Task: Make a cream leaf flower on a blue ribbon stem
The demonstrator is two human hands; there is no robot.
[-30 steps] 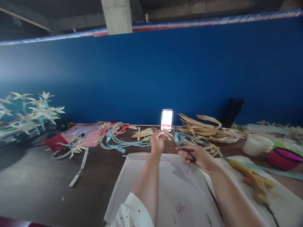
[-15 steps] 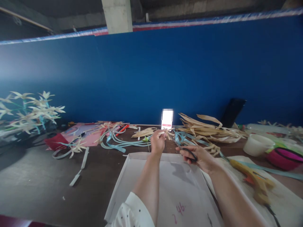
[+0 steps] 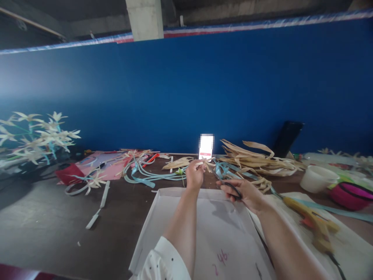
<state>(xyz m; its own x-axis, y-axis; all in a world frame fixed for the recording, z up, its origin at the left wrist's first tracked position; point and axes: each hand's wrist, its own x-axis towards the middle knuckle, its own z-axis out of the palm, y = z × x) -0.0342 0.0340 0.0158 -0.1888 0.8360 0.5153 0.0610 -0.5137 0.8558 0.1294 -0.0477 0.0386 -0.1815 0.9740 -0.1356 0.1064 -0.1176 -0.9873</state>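
Observation:
My left hand is closed, pinching a small pale flower of dried husk whose petals stick out to the right. In my right hand is a pair of scissors with black handles, its blades pointing up and left toward the flower. Whether the blades touch the petals I cannot make out. Both hands are above the far edge of a white shallow box lid with pink handwriting on it. Just behind them a lit phone stands upright.
Dried husks lie behind my right hand. Light-blue strips and red pieces spread to the left. Finished husk flowers stand at far left. On the right are a yellow glue gun, a white cup and a pink bowl.

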